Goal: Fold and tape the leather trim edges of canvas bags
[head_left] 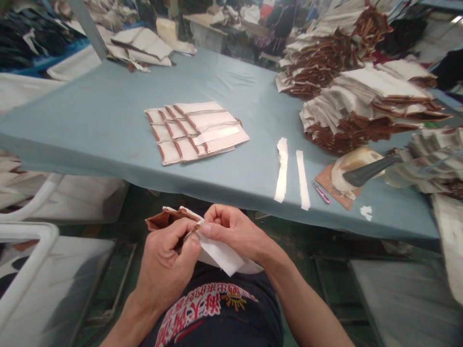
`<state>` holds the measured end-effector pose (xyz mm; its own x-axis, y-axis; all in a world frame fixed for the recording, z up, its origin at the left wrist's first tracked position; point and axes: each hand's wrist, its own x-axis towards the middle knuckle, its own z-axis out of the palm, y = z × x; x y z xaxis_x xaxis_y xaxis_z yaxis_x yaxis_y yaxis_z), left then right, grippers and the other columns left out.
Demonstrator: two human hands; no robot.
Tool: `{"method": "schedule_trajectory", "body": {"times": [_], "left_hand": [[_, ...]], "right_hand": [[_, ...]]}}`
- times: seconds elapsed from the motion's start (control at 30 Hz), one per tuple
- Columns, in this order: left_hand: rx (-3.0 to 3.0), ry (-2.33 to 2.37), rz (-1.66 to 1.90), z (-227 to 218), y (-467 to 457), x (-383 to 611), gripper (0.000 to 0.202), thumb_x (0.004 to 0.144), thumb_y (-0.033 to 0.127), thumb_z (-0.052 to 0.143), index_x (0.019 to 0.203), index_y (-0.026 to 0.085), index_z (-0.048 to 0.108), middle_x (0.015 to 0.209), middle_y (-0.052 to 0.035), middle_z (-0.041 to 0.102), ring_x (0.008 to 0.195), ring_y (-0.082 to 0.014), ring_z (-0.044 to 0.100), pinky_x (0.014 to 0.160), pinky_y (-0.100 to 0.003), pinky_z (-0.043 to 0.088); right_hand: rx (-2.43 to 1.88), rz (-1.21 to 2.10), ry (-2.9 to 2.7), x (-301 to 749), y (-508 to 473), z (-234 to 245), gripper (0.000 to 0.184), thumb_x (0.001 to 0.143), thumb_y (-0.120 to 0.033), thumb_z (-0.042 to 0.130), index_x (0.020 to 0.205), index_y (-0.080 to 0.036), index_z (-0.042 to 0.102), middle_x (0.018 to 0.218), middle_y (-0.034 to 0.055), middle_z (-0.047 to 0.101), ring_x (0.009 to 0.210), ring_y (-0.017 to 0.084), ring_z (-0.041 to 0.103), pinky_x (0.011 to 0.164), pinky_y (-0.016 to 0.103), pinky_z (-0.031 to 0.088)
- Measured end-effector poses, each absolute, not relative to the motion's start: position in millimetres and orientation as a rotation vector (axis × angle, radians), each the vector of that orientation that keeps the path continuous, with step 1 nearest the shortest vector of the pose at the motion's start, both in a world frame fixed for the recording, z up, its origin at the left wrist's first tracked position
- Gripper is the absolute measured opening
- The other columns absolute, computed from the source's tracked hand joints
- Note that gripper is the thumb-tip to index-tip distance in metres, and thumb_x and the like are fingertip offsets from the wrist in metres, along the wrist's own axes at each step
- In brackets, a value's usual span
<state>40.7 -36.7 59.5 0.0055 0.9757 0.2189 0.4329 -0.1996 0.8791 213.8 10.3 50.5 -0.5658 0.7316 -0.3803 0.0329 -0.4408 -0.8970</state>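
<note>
In front of my waist, my left hand (164,255) is closed in a pinch on a brown-and-white fabric piece (159,220). My right hand (235,229) meets it at the fabric's edge, thumb and fingers pressed on a white strip (223,255) that hangs down below the fingers. The exact spot between the fingertips is partly hidden. Beyond my hands, several pale fabric panels (208,114) with brown edges lie overlapped on the table, a white strip (217,135) across them.
On the blue-covered table (108,130) lie two white strips (282,168), a small pink tool (321,193) and an iron (367,171) with a dark handle. Tall fabric stacks (333,120) crowd the right. White bins (47,231) stand at lower left.
</note>
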Motion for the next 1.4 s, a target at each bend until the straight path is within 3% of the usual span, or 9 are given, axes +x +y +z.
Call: {"method": "schedule_trajectory", "body": {"times": [0.27,0.43,0.57,0.73,0.9,0.97,1.1,1.2,1.4], "left_hand": [[1.664,1.262,1.078,64,-39,37,0.032,0.087,0.02,0.044,0.056,0.021,0.051,0.051,0.0051,0.048,0.046,-0.0098,0.044,0.046,-0.024,0.031],[1.692,1.164,1.041,65,-38,35,0.031,0.087,0.021,0.043,0.057,0.021,0.05,0.052,0.0049,0.05,0.046,-0.0107,0.044,0.047,-0.025,0.031],[1.635,1.182,0.959,58,-33,37,0.028,0.087,0.024,0.045,0.062,0.021,0.056,0.056,0.0036,0.054,0.05,-0.0127,0.047,0.049,-0.025,0.037],[1.72,1.18,0.883,64,-28,39,0.027,0.087,0.023,0.046,0.063,0.021,0.058,0.056,0.0039,0.054,0.05,-0.0124,0.047,0.05,-0.024,0.036],[1.895,1.047,0.811,90,-17,35,0.027,0.091,0.019,0.048,0.07,0.02,0.064,0.063,0.003,0.067,0.054,-0.0124,0.057,0.052,-0.021,0.041],[1.949,0.994,0.814,100,-14,31,0.026,0.091,0.019,0.051,0.069,0.021,0.063,0.063,0.0033,0.068,0.054,-0.0123,0.058,0.053,-0.021,0.042],[1.98,1.075,0.861,113,-14,24,0.022,0.088,0.019,0.054,0.075,0.024,0.07,0.067,0.0023,0.073,0.055,-0.0153,0.065,0.05,-0.022,0.044],[1.998,1.154,0.857,112,-19,20,0.019,0.088,0.019,0.053,0.08,0.025,0.069,0.07,0.0025,0.076,0.055,-0.0158,0.068,0.048,-0.022,0.044],[2.035,1.174,0.94,95,-24,16,0.016,0.09,0.012,0.053,0.088,0.027,0.06,0.063,0.0084,0.068,0.047,-0.0108,0.06,0.046,-0.02,0.041]], "right_hand": [[-0.656,2.461,-0.855,191,1,3,0.072,0.049,-0.069,0.099,0.079,-0.021,0.055,0.064,-0.0076,0.052,0.052,0.008,0.042,0.05,0.022,0.034],[-0.675,2.304,-0.917,187,-16,-2,0.067,0.063,-0.072,0.09,0.076,-0.024,0.046,0.06,-0.01,0.043,0.049,0.007,0.032,0.047,0.022,0.028],[-0.756,2.024,-1.284,205,-9,10,0.057,0.083,-0.071,0.075,0.076,-0.025,0.041,0.063,-0.0089,0.042,0.054,0.01,0.037,0.052,0.023,0.033],[-0.893,1.182,-2.012,232,4,35,0.027,0.105,-0.034,0.044,0.08,-0.025,0.046,0.071,-0.0048,0.049,0.064,0.014,0.045,0.064,0.027,0.04],[-0.842,0.858,-1.969,239,9,68,0.011,0.102,-0.03,0.058,0.105,-0.022,0.064,0.104,0.0054,0.076,0.095,0.019,0.071,0.091,0.033,0.056],[-0.703,0.868,-2.014,236,11,82,0.026,0.098,-0.031,0.066,0.12,-0.019,0.064,0.121,0.0105,0.077,0.11,0.021,0.072,0.101,0.035,0.056],[-0.576,0.998,-2.164,233,21,98,0.021,0.096,-0.033,0.067,0.111,-0.018,0.067,0.103,0.0034,0.076,0.089,0.016,0.07,0.084,0.028,0.055],[-0.697,1.029,-2.264,232,25,102,0.01,0.093,-0.03,0.065,0.089,-0.021,0.062,0.077,-0.005,0.063,0.066,0.011,0.055,0.064,0.023,0.042],[-0.798,1.19,-2.282,225,27,103,0.027,0.089,-0.024,0.06,0.069,-0.022,0.043,0.066,-0.0072,0.043,0.061,0.01,0.039,0.059,0.025,0.027]]}}
